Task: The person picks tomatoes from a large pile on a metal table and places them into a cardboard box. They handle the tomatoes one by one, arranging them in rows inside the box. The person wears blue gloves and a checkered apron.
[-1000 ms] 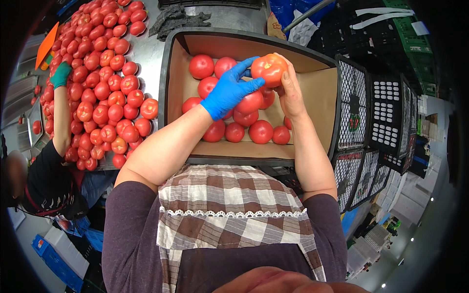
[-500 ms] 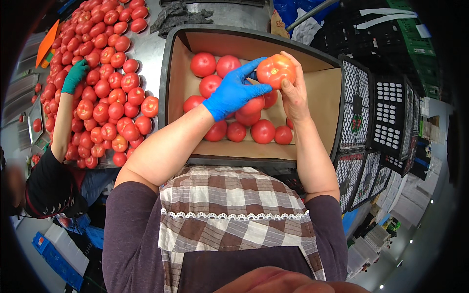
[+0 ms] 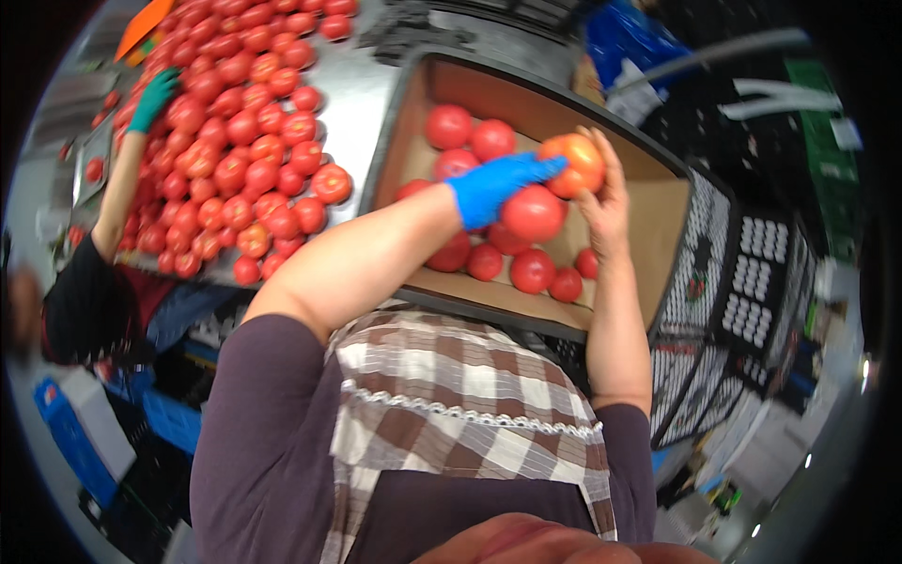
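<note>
A: What is the person's left hand (image 3: 503, 188) doing?
B: It wears a blue glove, and its fingers are pressed to the left side of an orange-red tomato (image 3: 575, 164). Its thumb I can't make out.
A: And the right hand (image 3: 609, 202)?
B: That one is bare and clamped on the same tomato from the right, its fingers along the far right side and its thumb at the near edge. The tomato sits between the two hands, over a paper-lined crate (image 3: 648, 207).
A: Is anything in the crate?
B: Red tomatoes (image 3: 449, 126), mostly in its left and middle parts; the brown lining shows bare at the right. One large red tomato (image 3: 533, 212) lies just to the near side of the held one. I can't tell whether the blue glove touches it.
A: What's to the left?
B: A metal surface (image 3: 362, 113) bearing a broad heap of tomatoes (image 3: 235, 132). A co-worker's green-gloved hand (image 3: 153, 99) is at the heap's left edge; its grip is too unclear to tell.
A: And to the right?
B: Black crates (image 3: 700, 254) with mesh sides. Blue plastic (image 3: 629, 42) lies on the far side, and the person's checked apron (image 3: 470, 395) is at the near side.
</note>
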A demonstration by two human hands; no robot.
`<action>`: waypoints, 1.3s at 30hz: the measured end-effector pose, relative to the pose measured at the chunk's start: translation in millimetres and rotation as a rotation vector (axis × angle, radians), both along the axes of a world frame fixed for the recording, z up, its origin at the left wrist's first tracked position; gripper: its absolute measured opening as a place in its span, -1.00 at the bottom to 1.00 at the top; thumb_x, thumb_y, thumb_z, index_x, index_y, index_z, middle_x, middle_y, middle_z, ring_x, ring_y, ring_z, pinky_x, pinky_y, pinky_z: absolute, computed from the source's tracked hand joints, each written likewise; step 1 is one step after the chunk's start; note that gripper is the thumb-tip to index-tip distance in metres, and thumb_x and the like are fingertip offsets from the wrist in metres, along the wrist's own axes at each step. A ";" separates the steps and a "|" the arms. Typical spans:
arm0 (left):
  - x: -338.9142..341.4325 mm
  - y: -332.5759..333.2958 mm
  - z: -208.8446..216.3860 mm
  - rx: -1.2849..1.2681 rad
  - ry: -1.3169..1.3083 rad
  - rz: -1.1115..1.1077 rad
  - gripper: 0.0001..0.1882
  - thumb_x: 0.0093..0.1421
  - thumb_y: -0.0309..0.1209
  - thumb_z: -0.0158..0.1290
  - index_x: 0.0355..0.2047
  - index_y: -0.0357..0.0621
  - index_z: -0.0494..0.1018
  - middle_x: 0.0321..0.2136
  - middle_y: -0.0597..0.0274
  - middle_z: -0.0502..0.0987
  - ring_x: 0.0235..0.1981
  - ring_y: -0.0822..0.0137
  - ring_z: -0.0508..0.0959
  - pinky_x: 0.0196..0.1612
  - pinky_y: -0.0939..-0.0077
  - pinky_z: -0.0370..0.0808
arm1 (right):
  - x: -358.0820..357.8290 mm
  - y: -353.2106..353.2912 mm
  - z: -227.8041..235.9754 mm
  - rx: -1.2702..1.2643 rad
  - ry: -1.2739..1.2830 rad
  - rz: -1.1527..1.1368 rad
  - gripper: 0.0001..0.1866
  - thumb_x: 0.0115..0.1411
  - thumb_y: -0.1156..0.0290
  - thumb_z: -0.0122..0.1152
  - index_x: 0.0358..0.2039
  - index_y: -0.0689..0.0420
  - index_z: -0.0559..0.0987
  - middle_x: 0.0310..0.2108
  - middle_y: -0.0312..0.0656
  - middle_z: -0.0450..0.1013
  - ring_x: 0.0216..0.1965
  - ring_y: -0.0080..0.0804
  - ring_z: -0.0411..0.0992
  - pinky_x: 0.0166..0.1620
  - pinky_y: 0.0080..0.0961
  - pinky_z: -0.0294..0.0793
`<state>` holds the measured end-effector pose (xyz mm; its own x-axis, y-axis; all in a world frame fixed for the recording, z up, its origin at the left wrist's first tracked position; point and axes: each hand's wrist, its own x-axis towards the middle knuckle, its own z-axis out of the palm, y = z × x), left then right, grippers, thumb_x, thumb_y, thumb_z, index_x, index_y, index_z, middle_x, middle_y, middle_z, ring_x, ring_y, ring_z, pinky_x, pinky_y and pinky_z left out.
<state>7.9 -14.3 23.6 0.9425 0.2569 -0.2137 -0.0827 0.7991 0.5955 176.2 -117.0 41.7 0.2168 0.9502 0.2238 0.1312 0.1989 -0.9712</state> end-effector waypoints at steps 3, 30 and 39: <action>7.8 -6.7 -10.7 -0.107 0.009 0.104 -0.39 0.32 -0.02 0.15 0.21 -0.18 0.39 0.04 0.11 0.56 -0.04 0.30 0.61 0.04 0.37 0.59 | 2.5 -2.6 -2.7 -0.062 -0.021 0.013 -0.07 0.26 -0.06 0.30 0.46 0.10 0.11 0.38 -0.06 0.19 0.33 -0.21 0.26 0.35 -0.24 0.27; -463.3 201.8 -77.0 0.207 0.464 1.386 -0.40 0.29 -0.03 0.15 0.12 -0.30 0.49 0.01 0.14 0.54 -0.06 0.31 0.52 0.03 0.34 0.53 | 56.3 -6.4 -95.8 -0.692 -0.566 -0.157 -0.54 0.29 0.29 0.27 0.15 0.20 0.53 -0.23 -0.20 0.52 -0.40 -0.51 0.46 -0.33 -0.53 0.48; -560.4 324.3 -100.4 0.595 0.880 1.548 -0.23 0.11 -0.05 0.33 0.16 -0.40 0.43 0.05 0.02 0.53 -0.02 0.23 0.50 0.06 0.29 0.48 | 61.0 -21.3 -105.0 -0.765 -0.924 -0.147 -0.41 0.19 0.27 0.37 0.20 0.21 0.49 -0.05 -0.06 0.57 -0.16 -0.30 0.54 -0.11 -0.38 0.55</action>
